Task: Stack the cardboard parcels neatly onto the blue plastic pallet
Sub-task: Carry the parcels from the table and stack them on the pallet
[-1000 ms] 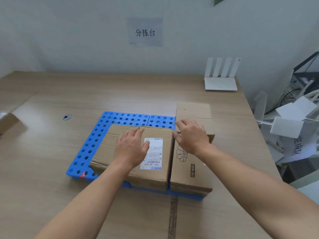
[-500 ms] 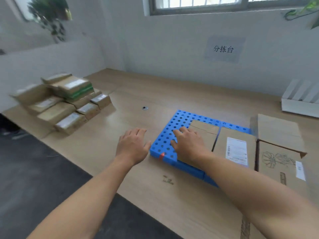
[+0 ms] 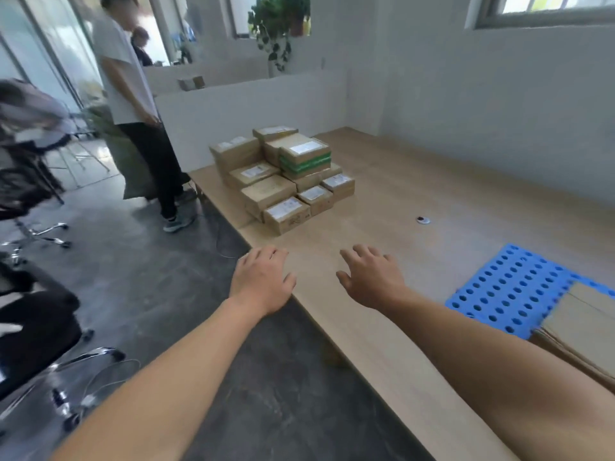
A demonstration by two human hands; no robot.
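The left hand (image 3: 263, 284) hangs palm down over the counter's near edge, fingers loosely spread, holding nothing. The right hand (image 3: 372, 281) is just beside it above the counter (image 3: 416, 181), also empty, with its fingers splayed. The counter top is pale wood-grain laminate with a small round grommet (image 3: 423, 220) set into it. Beyond the hands a pile of cardboard parcels (image 3: 283, 181) sits near the counter's far corner: flat brown boxes with white shipping labels too blurred to read, one of them a green-banded parcel (image 3: 304, 158). At the right lies the blue plastic pallet (image 3: 509, 287), perforated with round holes, carrying a plain brown parcel (image 3: 585, 321) on its right part.
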